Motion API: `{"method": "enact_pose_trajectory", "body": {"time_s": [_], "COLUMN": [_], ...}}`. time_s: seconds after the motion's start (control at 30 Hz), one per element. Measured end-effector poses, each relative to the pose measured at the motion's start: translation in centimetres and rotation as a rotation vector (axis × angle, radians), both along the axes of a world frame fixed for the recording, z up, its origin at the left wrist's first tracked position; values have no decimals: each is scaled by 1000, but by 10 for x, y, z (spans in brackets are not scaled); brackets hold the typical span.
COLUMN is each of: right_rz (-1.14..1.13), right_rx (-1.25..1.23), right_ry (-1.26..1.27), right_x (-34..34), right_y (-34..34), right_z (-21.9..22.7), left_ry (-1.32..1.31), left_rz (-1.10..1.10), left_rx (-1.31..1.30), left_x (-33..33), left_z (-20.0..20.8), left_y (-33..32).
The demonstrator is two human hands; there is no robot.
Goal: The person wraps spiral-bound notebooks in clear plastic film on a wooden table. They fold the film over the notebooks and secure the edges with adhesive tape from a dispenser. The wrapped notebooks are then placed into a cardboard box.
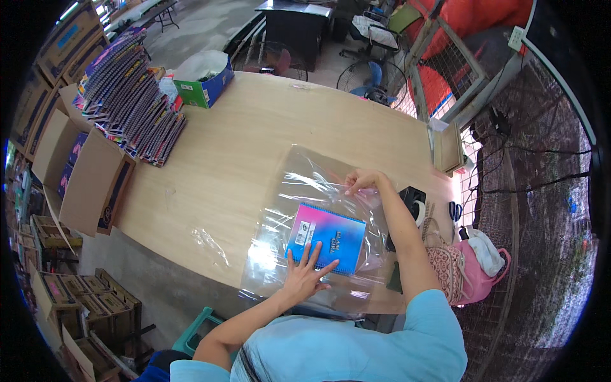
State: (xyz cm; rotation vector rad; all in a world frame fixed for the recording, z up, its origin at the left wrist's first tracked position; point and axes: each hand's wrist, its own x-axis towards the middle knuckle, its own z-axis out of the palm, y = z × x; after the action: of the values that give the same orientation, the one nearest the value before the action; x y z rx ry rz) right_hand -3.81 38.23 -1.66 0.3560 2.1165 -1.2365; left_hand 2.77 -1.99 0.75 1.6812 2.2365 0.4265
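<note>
**Operator A:** State the position of the spiral notebook (326,237).

**Operator B:** It lies flat on the clear plastic sheet (318,181), which is spread over the wooden tabletop (254,127) at the near edge. The cover is pink and blue, and the wire binding runs along the notebook's 12 o'clock edge.

**Operator A:** Left hand (305,275)?

**Operator B:** Fingers fully spread, palm down, pressing the notebook's 7 o'clock corner. Nothing is enclosed in the grip. In my judgement, the flat hand pins both notebook and sheet so that neither slides.

**Operator A:** Right hand (361,181)?

**Operator B:** It is at 1 o'clock from the notebook, with its fingertips pinched closed on the plastic sheet. The film is creased and raised there, so the pinch appears to lift or fold that portion toward the cover.

**Operator A:** Surroundings?

**Operator B:** A tape dispenser (414,202) sits at 3 o'clock from the notebook, just beside the right forearm and within easy reach. Blue-handled scissors (456,210) lie beyond it at the tabletop's edge. A row of spiral notebooks (130,99) is stacked at 10 o'clock, well apart, beside an open cardboard box (83,175). A green and blue box (205,81) stands at 11 o'clock. A pink bag (474,267) hangs off the tabletop at 4 o'clock.
</note>
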Motion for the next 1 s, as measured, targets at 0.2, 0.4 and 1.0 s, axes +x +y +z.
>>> {"method": "enact_pose_trajectory", "body": {"time_s": [0.2,0.4,1.0], "right_rz": [-149,-86,-103], "right_rx": [-143,13,959], "right_ry": [-74,47,922], "right_x": [-8,-5,111], "right_y": [6,-1,-214], "right_z": [7,22,57], "left_ry": [-60,-50,8], "left_rz": [21,86,95], "left_rx": [72,78,180], "left_x": [0,4,18], "left_z": [0,-4,-13], "left_y": [-4,-1,-2]}}
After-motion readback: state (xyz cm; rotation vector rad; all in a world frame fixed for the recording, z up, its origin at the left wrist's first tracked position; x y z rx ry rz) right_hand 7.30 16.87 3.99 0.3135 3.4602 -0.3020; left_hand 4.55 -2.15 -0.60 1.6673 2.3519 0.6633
